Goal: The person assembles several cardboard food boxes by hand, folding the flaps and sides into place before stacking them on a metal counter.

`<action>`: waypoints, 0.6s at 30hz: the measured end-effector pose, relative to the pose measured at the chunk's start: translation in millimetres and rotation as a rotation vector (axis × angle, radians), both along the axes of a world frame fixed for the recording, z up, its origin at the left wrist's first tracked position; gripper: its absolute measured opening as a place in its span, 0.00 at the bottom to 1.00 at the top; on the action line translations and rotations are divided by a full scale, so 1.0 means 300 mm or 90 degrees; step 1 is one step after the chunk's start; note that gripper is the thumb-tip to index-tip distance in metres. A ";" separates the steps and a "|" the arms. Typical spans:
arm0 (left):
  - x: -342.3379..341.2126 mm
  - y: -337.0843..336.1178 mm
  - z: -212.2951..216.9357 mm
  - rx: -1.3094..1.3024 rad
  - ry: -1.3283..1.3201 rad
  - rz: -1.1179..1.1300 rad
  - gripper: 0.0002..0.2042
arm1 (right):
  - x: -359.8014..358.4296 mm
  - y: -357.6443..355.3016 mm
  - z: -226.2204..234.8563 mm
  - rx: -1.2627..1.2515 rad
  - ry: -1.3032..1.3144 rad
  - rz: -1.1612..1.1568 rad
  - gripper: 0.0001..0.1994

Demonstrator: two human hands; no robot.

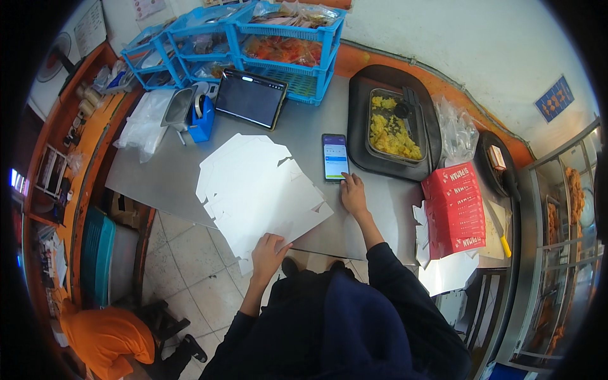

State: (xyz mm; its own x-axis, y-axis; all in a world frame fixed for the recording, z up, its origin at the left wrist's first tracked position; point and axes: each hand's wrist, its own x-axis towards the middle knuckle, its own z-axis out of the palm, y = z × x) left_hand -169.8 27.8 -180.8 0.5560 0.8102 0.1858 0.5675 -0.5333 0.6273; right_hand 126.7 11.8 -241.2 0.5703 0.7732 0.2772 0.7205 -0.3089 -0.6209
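Observation:
A stack of flat, die-cut white box blanks lies on the steel table, its near corner reaching over the front edge. My left hand rests on the near edge of the stack, fingers laid on the card and thumb apart. To the right of the blanks is a smartphone with a lit screen, flat on the table. My right hand touches the lower end of that screen with an outstretched finger and holds nothing. Further right stands a row of red and white cardboard boxes, pressed together.
Blue stacked baskets with bagged food stand behind a tablet and a blue tape dispenser. A black tray holds a pan of yellow food. A yellow-handled knife lies far right. Someone in orange is lower left.

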 end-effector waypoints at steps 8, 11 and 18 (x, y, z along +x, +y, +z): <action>0.003 -0.008 -0.003 -0.004 0.015 0.007 0.12 | -0.006 -0.004 0.011 -0.059 -0.042 0.021 0.15; 0.004 -0.008 -0.011 -0.006 0.019 0.007 0.12 | 0.002 -0.007 0.003 -0.037 -0.017 0.024 0.16; 0.008 -0.008 -0.013 -0.017 0.008 -0.003 0.11 | 0.017 -0.011 0.011 -0.027 -0.004 0.046 0.17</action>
State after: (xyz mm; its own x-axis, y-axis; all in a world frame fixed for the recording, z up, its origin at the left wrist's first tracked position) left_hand -167.4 25.5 -184.6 0.5613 0.8126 0.1572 0.5729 -0.5185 0.6348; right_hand 131.7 8.6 -238.0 0.5106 0.8237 0.2466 0.7462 -0.2820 -0.6030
